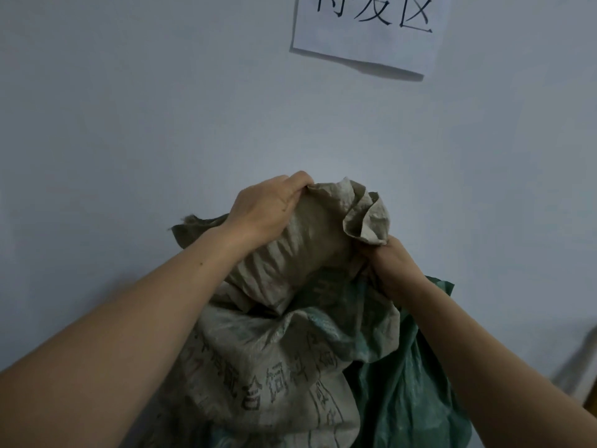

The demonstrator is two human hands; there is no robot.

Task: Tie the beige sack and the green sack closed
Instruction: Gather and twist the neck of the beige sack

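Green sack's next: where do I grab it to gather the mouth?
Grip the green sack by its loose upper edge, sticking up beside the right hand, coming from above on the right. The beige sack leans over its left side, so that edge is likely the only free fabric.

The paper sign [371, 43] runs off the top, cutting its 3 big letters. The beige sack [258, 367] and green sack [403, 399] run off the bottom. Fingertips of the left hand [265, 208] and right hand [394, 266] hide in beige folds. A blurry thing [578, 367] sits at the right edge.
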